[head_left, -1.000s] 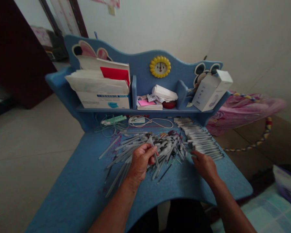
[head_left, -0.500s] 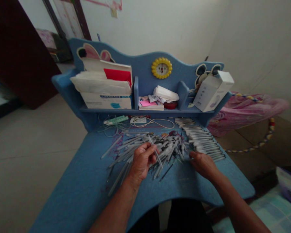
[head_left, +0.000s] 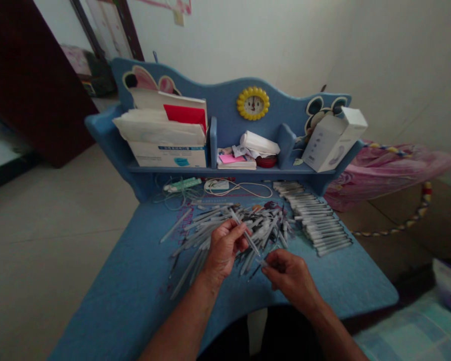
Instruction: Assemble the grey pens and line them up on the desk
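My left hand [head_left: 225,246] pinches a clear pen barrel [head_left: 250,239] between thumb and fingers, slanting down to the right. At its lower end my right hand [head_left: 291,273] is closed, with a small clear piece [head_left: 262,261] at its fingertips. Whether that piece is touching the barrel I cannot tell. Behind and beneath the hands spreads a loose pile of pen parts [head_left: 199,230], mostly translucent tubes with some dark pieces. To the right, many pens [head_left: 323,228] lie side by side in a row running toward the back.
The blue desk [head_left: 124,281] has a raised shelf with a box of papers [head_left: 165,150], a yellow clock [head_left: 253,103] and a white box [head_left: 332,143]. A white cord [head_left: 257,186] and a green item [head_left: 184,184] lie below the shelf. A hoop [head_left: 409,220] stands at right.
My right hand has moved left from beside the row of pens to the lower end of the barrel. My left hand still holds the barrel. The view has shifted slightly.
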`<state>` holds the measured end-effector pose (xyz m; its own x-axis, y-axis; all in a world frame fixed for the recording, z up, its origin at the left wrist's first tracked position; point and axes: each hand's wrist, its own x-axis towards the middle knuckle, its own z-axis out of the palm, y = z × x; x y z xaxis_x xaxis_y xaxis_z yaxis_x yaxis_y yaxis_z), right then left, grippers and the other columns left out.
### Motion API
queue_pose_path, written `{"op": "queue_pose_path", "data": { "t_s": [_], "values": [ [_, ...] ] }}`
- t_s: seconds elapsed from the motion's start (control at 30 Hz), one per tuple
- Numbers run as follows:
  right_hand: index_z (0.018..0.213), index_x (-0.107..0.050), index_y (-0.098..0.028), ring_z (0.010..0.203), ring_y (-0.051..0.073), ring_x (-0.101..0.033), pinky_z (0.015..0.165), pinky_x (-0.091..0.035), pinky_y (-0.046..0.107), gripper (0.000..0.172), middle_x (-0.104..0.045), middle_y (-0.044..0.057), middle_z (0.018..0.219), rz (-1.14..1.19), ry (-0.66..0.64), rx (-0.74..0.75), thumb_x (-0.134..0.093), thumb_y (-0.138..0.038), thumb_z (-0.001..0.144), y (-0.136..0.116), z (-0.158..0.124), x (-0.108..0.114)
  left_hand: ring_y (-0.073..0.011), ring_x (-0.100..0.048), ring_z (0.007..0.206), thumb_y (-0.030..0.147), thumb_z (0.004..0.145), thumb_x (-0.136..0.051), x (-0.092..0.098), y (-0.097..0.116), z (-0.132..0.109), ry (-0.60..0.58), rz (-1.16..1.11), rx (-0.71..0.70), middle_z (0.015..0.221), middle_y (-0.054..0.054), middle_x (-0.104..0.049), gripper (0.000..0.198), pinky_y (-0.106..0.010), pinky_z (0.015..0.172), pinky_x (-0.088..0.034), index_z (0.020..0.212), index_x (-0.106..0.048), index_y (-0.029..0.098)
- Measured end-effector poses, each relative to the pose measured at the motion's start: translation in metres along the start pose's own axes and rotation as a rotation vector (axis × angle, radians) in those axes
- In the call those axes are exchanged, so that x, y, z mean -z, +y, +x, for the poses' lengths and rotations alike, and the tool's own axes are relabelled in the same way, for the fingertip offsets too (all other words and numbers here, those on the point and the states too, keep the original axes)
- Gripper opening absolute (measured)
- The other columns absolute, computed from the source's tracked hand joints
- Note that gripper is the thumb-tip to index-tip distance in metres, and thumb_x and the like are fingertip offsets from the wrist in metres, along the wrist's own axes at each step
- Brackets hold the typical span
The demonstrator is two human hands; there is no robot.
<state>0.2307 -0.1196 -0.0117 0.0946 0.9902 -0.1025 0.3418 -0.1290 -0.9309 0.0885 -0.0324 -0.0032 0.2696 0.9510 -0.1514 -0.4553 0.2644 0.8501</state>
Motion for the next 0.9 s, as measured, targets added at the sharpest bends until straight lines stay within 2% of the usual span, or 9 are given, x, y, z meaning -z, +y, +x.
{"op": "queue_pose_path", "data": {
  "t_s": [0.33,0.6,0.77,0.9],
  "values": [
    [0.067,-0.052,-0.018,0.044,0.008,-0.046,0.039,-0.038,0.018,0.013,-0.045,-0.007,0.052,0.117,0.066,-0.015,-0.06,-0.027,0.072,-0.003,0.001,-0.007,-0.0035,-0.049,0.041,0.027,0.073,-0.065,0.001,-0.004,0.001,-0.031,0.081,-0.043,0.062,0.002,-0.062,0.015,-0.014,0.039,-0.037,0.07,-0.059,0.014],
    [0.069,-0.054,-0.016,0.043,0.008,-0.045,0.04,-0.038,0.018,0.014,-0.047,-0.006,0.053,0.186,0.119,0.018,-0.061,-0.028,0.073,-0.001,0.001,-0.008,-0.005,-0.051,0.041,0.024,0.069,-0.067,-0.001,-0.003,-0.002,-0.069,0.078,0.012,0.062,0.001,-0.064,0.014,-0.015,0.039,-0.037,0.073,-0.056,0.015],
    [0.072,-0.052,-0.017,0.043,0.007,-0.045,0.042,-0.038,0.018,0.014,-0.048,-0.006,0.053,0.257,0.14,0.047,-0.061,-0.028,0.075,0.001,-0.002,-0.01,-0.0042,-0.045,0.035,0.023,0.065,-0.067,0.005,0.004,0.0,-0.112,0.099,0.068,0.053,0.003,-0.059,0.014,-0.014,0.034,-0.031,0.07,-0.056,0.015],
    [0.077,-0.047,-0.019,0.042,0.007,-0.047,0.041,-0.038,0.019,0.015,-0.055,-0.005,0.059,0.377,0.086,0.056,-0.057,-0.03,0.08,0.004,-0.005,-0.012,-0.0029,-0.037,0.029,0.022,0.064,-0.064,0.009,0.009,-0.001,-0.192,0.133,0.136,0.044,0.004,-0.055,0.012,-0.013,0.031,-0.023,0.071,-0.057,0.015]
  ]
}}
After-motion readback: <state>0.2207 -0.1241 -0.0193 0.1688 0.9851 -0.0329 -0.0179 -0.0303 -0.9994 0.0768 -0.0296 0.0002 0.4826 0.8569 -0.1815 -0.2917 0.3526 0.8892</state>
